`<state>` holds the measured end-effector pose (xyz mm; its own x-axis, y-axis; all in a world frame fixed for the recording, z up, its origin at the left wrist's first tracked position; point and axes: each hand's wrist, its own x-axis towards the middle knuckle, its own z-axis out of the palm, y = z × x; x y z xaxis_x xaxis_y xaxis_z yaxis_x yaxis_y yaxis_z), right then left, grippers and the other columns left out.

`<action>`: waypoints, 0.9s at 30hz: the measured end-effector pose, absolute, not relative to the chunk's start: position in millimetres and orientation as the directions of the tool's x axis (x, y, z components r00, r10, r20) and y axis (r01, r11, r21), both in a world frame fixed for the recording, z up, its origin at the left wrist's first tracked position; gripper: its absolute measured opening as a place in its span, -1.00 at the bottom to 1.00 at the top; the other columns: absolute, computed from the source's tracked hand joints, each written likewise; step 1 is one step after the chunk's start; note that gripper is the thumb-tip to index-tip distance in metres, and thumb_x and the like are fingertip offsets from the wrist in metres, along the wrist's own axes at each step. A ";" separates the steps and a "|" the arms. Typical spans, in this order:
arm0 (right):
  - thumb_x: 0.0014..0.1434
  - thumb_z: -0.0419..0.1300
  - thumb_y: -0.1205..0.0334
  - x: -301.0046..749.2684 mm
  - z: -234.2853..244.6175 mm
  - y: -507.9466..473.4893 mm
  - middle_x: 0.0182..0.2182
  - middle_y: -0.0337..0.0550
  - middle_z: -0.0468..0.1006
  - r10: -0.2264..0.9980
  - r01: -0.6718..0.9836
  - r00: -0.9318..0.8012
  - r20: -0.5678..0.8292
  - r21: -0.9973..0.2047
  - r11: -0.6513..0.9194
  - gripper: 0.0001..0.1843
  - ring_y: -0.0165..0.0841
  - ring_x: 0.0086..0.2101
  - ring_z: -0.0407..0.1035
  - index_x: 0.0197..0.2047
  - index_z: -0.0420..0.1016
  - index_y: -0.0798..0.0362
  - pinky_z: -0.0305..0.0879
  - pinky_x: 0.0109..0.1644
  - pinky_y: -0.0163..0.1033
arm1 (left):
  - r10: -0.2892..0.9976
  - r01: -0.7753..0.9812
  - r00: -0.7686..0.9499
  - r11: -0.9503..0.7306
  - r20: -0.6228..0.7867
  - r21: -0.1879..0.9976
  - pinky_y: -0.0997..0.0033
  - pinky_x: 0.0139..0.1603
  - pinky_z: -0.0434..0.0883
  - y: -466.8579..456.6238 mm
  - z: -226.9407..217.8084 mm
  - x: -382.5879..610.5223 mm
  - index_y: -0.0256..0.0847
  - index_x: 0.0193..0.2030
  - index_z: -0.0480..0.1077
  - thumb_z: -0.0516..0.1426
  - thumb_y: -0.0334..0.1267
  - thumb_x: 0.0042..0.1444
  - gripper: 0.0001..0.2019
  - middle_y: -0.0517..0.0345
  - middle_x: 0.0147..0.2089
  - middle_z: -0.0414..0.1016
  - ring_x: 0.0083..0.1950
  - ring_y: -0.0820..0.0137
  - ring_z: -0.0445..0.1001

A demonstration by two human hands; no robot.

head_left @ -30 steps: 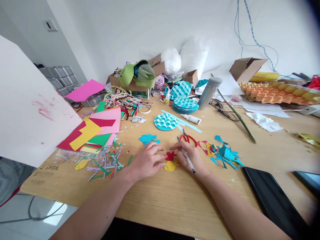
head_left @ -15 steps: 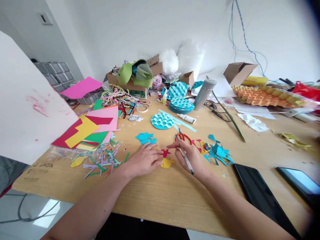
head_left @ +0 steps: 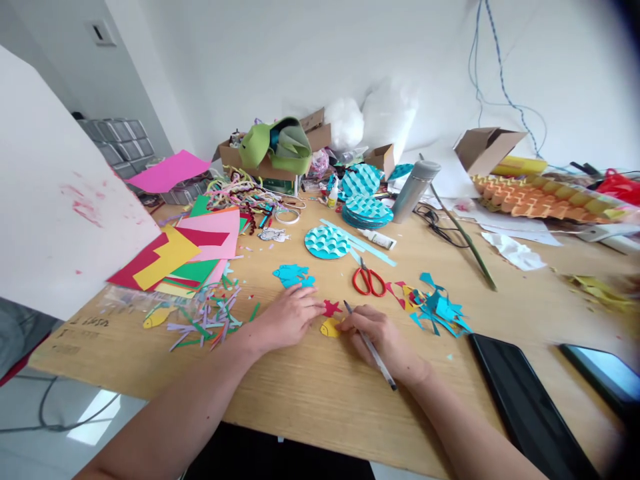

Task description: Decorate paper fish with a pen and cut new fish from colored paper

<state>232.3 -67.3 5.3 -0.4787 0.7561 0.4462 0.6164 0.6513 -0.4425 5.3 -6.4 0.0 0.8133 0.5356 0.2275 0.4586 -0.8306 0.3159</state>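
Note:
My right hand (head_left: 383,340) is closed round a pen (head_left: 373,352), its tip pointing up and to the left. The fingers of that hand are at the tail of a small yellow paper fish (head_left: 329,327). Just above the fish lies a red paper star (head_left: 331,307). My left hand (head_left: 293,315) lies flat on the table with fingers stretched out, their tips at the star's left edge. Behind it are blue paper fish (head_left: 293,275), partly covered by the fingers. Red-handled scissors (head_left: 369,280) rest beyond my right hand.
Blue paper scraps (head_left: 440,308) lie right of the scissors, with a black phone (head_left: 525,400) nearer me. Thin paper strips (head_left: 210,320) and coloured sheets (head_left: 210,233) spread on the left. Farther back are a wavy blue disc (head_left: 327,243), a glue bottle (head_left: 379,239) and a grey flask (head_left: 416,190).
My right hand has moved down with the pen, from above the star to the yellow fish, uncovering the scissors. My left hand stays almost in place. The view has shifted slightly.

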 end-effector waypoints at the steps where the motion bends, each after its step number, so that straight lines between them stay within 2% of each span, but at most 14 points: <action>1: 0.06 0.00 0.55 231.6 5.1 -67.9 -0.48 -0.12 0.50 0.756 0.622 -0.484 0.442 -0.434 0.652 -0.72 -0.33 -0.44 0.38 -0.34 0.45 0.05 0.29 -0.37 -0.27 | 0.533 0.458 0.819 -0.829 0.211 0.321 -0.04 0.33 0.16 -6.5 0.6 5.1 -0.16 0.14 0.41 0.00 -0.46 0.28 -0.64 0.13 0.17 0.48 0.37 0.21 0.19; 5: 0.11 -0.02 0.52 229.1 3.5 -69.8 -0.49 -0.12 0.49 0.746 0.619 -0.491 0.450 -0.423 0.662 -0.73 -0.34 -0.45 0.39 -0.33 0.45 0.05 0.29 -0.39 -0.28 | 0.535 0.458 0.828 -0.819 0.171 0.344 -0.04 0.36 0.11 -5.5 0.6 4.7 -0.15 0.16 0.40 -0.01 -0.55 0.22 -0.56 0.17 0.19 0.47 0.40 0.22 0.12; 9: 0.10 0.01 0.52 233.5 1.0 -67.1 -0.47 -0.12 0.49 0.768 0.627 -0.399 0.501 -0.462 0.627 -0.76 -0.33 -0.45 0.39 -0.32 0.44 0.05 0.31 -0.39 -0.26 | 0.507 0.429 0.839 -0.840 0.197 0.331 -0.03 0.34 0.12 -4.8 0.7 3.8 -0.14 0.16 0.40 0.01 -0.56 0.19 -0.55 0.13 0.19 0.45 0.38 0.20 0.12; 11: 0.09 0.02 0.54 238.1 -0.7 -64.1 -0.41 -0.10 0.52 0.792 0.635 -0.333 0.511 -0.500 0.589 -0.73 -0.32 -0.42 0.40 -0.26 0.44 0.05 0.34 -0.35 -0.24 | 0.504 0.423 0.834 -0.846 0.224 0.325 0.05 0.25 0.23 -6.4 4.0 3.4 -0.12 0.10 0.46 0.02 -0.55 0.19 -0.58 0.07 0.10 0.47 0.28 0.20 0.23; 13: 0.07 0.03 0.56 242.3 -2.4 -61.2 -0.33 -0.08 0.53 0.807 0.631 -0.317 0.498 -0.525 0.571 -0.68 -0.30 -0.35 0.43 -0.19 0.44 0.05 0.38 -0.30 -0.22 | 0.522 0.436 0.819 -0.836 0.238 0.333 0.19 0.08 0.35 -9.7 9.6 3.5 -0.08 0.00 0.53 0.02 -0.52 0.21 -0.62 0.05 -0.08 0.46 0.07 0.26 0.33; 16: 0.04 0.03 0.59 244.6 -3.8 -58.5 -0.21 -0.03 0.53 0.804 0.600 -0.384 0.455 -0.538 0.592 -0.60 -0.24 -0.18 0.43 -0.12 0.44 0.04 0.42 -0.15 -0.14 | 0.501 0.411 0.833 -0.844 0.234 0.344 0.32 -0.11 0.36 -16.5 18.4 5.4 -0.05 -0.07 0.56 0.05 -0.48 0.21 -0.66 0.09 -0.27 0.35 -0.12 0.31 0.31; 18: 0.04 0.04 0.59 243.5 -4.0 -57.8 -0.19 -0.02 0.52 0.801 0.582 -0.422 0.425 -0.550 0.599 -0.58 -0.21 -0.13 0.42 -0.08 0.44 0.03 0.42 -0.09 -0.11 | 0.451 0.369 0.867 -0.866 0.211 0.337 0.32 -0.12 0.35 -21.1 21.6 7.5 -0.06 -0.04 0.55 0.08 -0.44 0.20 -0.69 0.09 -0.29 0.33 -0.14 0.31 0.30; 21: 0.08 0.05 0.57 240.7 -4.4 -57.5 -0.20 -0.01 0.51 0.798 0.567 -0.450 0.400 -0.563 0.602 -0.57 -0.23 -0.17 0.42 -0.03 0.43 0.03 0.44 -0.13 -0.12 | 0.406 0.346 0.901 -0.886 0.155 0.308 0.27 -0.08 0.35 -26.4 20.5 10.1 -0.10 -0.03 0.54 0.12 -0.34 0.19 -0.74 0.07 -0.25 0.35 -0.13 0.29 0.32; 25: 0.12 0.04 0.54 239.4 -5.4 -56.4 -0.20 0.00 0.51 0.794 0.569 -0.460 0.397 -0.554 0.607 -0.59 -0.25 -0.21 0.44 -0.02 0.45 0.02 0.45 -0.18 -0.14 | 0.406 0.354 0.903 -0.889 0.140 0.292 0.22 -0.03 0.35 -28.3 15.0 10.1 -0.05 -0.03 0.54 0.17 -0.20 0.19 -0.77 0.06 -0.21 0.36 -0.10 0.25 0.33; 27: 0.13 0.05 0.53 240.0 -6.2 -55.6 -0.17 0.00 0.52 0.792 0.572 -0.455 0.408 -0.548 0.611 -0.61 -0.24 -0.17 0.45 -0.03 0.46 0.01 0.45 -0.14 -0.12 | 0.405 0.353 0.903 -0.890 0.144 0.289 0.22 -0.04 0.34 -27.5 14.8 8.8 -0.04 -0.03 0.55 0.16 -0.20 0.21 -0.78 0.07 -0.23 0.35 -0.10 0.25 0.33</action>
